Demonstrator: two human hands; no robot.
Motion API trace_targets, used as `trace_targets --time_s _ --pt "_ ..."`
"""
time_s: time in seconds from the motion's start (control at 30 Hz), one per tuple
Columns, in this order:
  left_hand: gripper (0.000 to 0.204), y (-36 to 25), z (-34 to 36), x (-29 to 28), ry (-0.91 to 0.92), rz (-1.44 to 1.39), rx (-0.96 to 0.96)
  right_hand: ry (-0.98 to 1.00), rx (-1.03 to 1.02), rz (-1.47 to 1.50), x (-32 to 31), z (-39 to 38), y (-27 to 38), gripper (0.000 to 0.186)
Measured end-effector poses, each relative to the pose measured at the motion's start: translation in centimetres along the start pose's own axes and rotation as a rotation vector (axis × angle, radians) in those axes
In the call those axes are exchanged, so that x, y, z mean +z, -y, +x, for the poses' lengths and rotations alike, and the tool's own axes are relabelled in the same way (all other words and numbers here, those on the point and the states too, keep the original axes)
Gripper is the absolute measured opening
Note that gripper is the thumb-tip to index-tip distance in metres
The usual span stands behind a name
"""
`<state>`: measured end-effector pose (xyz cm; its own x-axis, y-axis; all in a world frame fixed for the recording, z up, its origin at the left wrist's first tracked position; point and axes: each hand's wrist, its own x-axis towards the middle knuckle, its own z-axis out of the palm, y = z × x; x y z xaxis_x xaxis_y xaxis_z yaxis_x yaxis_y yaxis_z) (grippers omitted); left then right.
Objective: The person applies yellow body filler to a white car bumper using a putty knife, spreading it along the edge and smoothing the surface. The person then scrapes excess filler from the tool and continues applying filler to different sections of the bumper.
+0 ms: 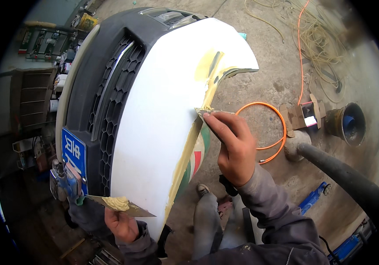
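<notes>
A white car bumper (163, 101) with a dark grille (116, 88) stretches before me. Yellow filler (184, 157) runs in a strip down its right edge, with a wider patch near the far end. My right hand (237, 148) pinches a thin putty spreader (201, 114) against that edge; a little filler clings to its tip. Lower left, my left hand (121, 226) grips a flat metal plate (142, 211) from below. A lump of yellow putty (116, 203) sits on top of it. The plate is held over the near end of the bumper.
An orange hose (283, 128) loops on the concrete floor, right of my right hand. Beyond it are an opened cardboard box (290, 118), a dark bucket (345, 126) and a thick dark pipe (344, 170). Cluttered shelves (30, 95) line the left side.
</notes>
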<state>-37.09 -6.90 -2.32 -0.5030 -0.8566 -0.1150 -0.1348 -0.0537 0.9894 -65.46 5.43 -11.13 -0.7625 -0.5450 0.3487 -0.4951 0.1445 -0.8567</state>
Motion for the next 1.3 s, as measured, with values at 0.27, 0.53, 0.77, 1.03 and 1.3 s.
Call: trace_targets --time_s 0.27,0.53,0.77,1.03,1.3 --pt "0.008 -1.2 -2.1 7.8 0.259 0.194 -0.301 0.28 0.329 0.775 -6.8 -1.7 3.0 0.044" --pt "0.027 -0.6 -1.7 8.9 0.245 0.165 -0.32 0.504 0.248 0.838 -7.7 -5.3 2.6 0.05" --pt "0.039 0.2 -1.9 4.9 0.172 -0.021 -0.027 0.077 0.214 0.187 -4.2 -2.0 -1.7 0.052" --pt "0.043 0.7 -3.5 -2.9 0.0 -0.027 0.033 -0.177 -0.071 -0.228 1.4 2.2 -1.9 0.052" --pt "0.044 0.5 -5.3 -7.8 -0.051 -0.102 0.01 -0.091 -0.081 -0.178 2.7 -4.1 3.3 0.057"
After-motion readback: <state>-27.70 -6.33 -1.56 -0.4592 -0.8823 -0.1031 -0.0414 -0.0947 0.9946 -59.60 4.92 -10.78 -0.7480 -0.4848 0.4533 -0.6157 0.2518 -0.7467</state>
